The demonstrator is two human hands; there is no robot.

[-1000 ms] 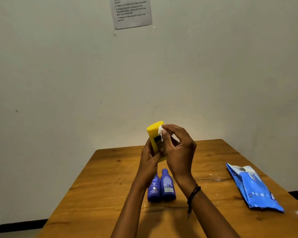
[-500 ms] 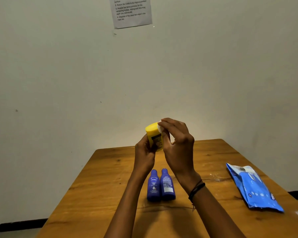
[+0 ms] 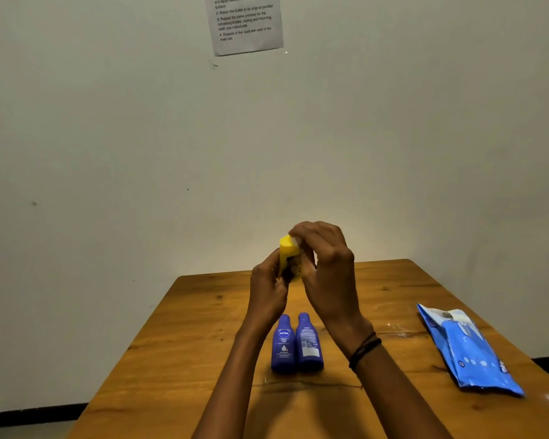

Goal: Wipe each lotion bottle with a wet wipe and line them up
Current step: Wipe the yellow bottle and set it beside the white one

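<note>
I hold a yellow lotion bottle (image 3: 286, 252) up above the table, its flat end on top. My left hand (image 3: 268, 288) grips its lower body from the left. My right hand (image 3: 325, 274) curls over the top right side and presses a small white wet wipe (image 3: 294, 241) against it; only a sliver of the wipe shows. Two dark blue lotion bottles (image 3: 283, 345) (image 3: 308, 343) lie side by side, touching, on the wooden table (image 3: 178, 343) below my hands.
A blue wet-wipe pack (image 3: 466, 350) lies near the table's right edge, its flap lifted. The wall stands right behind the table, with a printed sheet (image 3: 246, 23) stuck high on it. Floor shows beyond the table's left and right edges.
My right hand with the wipe has slid up over the yellow bottle's top end and now covers more of it. The bottle has turned slightly in my left hand.
</note>
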